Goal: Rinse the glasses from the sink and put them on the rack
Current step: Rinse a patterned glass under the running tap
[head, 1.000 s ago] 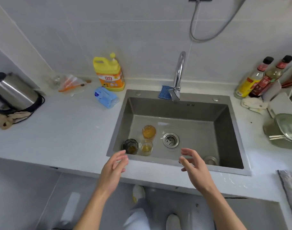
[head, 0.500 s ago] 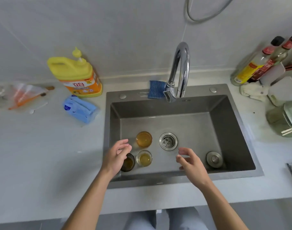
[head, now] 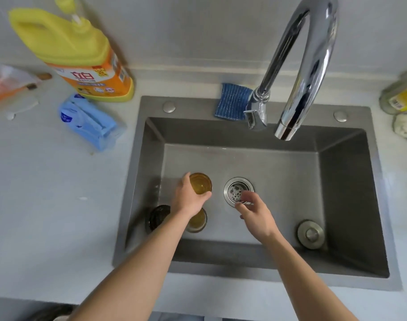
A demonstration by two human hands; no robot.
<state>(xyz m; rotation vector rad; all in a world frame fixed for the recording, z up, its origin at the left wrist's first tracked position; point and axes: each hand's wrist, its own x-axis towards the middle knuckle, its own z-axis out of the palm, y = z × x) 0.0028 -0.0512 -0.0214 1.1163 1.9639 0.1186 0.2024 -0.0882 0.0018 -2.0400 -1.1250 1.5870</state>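
- My left hand (head: 188, 201) wraps the amber glass (head: 200, 183), hiding its near side.
- My left arm (head: 151, 262) covers part of the second amber glass (head: 199, 222) and the edge of the dark glass (head: 156, 216).
- The faucet (head: 313, 54) is cut off at the top edge.
- The fingertips of my right hand (head: 257, 216) blur over the drain strainer (head: 233, 188).

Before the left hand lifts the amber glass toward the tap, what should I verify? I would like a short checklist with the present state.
1. Left hand grips the far amber glass: ok.
2. Right hand free for the faucet handle: ok, it holds nothing.
3. Water running from the spout: not ok, no stream visible.
4. Way up to the spout unobstructed: ok.
5. Glass empty inside: cannot tell.
6. Rack location known: cannot tell, it is not in view.
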